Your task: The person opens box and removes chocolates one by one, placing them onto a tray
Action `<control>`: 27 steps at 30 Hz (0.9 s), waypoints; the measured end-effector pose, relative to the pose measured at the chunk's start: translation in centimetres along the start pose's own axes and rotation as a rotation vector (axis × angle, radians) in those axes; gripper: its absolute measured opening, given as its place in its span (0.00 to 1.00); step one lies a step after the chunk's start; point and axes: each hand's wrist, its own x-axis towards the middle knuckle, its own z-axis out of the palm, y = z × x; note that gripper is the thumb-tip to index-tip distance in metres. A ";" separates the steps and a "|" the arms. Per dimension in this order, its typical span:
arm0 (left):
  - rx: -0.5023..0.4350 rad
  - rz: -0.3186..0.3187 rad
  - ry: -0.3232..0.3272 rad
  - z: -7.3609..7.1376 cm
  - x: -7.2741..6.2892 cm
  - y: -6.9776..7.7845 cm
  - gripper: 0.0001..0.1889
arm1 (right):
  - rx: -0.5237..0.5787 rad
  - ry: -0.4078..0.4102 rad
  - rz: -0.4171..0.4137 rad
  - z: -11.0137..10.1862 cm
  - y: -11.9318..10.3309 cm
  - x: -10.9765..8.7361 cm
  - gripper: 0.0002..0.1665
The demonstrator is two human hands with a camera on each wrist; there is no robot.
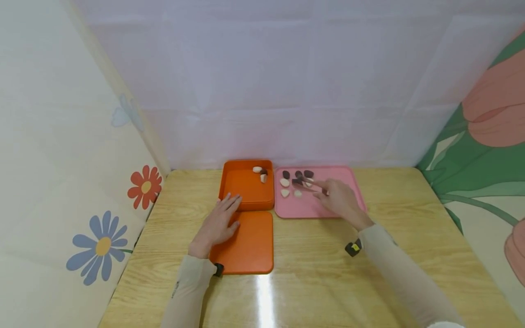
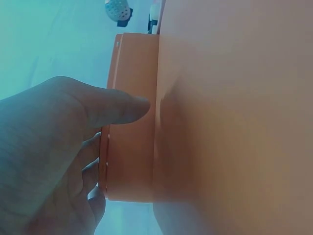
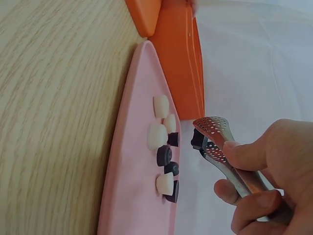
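Note:
My right hand (image 1: 340,198) grips metal tongs (image 3: 239,176) with perforated ends. Between those ends a small dark piece (image 3: 198,139) is pinched, raised above the pink tray (image 1: 328,202). Several white pieces (image 3: 157,136) and dark pieces (image 3: 164,155) lie on that tray. My left hand (image 1: 219,225) rests at the near left corner of the orange box (image 1: 238,182), fingers stretched over its rim, thumb (image 2: 124,107) overlapping the front wall. Inside the box, at the far right, two white pieces (image 1: 257,169) lie with a dark piece (image 1: 264,172).
An orange lid or shallow tray (image 1: 250,248) lies in front of the box, partly under my left forearm. The box and pink tray stand side by side near the back wall (image 1: 287,91) on a wooden table (image 1: 311,269). Flower-patterned sheets (image 1: 102,246) hang on both sides.

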 end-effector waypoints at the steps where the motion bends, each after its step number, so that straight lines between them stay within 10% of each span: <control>1: -0.001 0.002 0.001 0.0 0.0 0.0 0.41 | -0.007 0.003 -0.006 0.0 0.2 0.0 0.25; 27: -0.008 -0.011 -0.004 0.0 0.0 0.2 0.41 | -0.087 -0.010 0.019 0.6 3.4 -1.9 0.24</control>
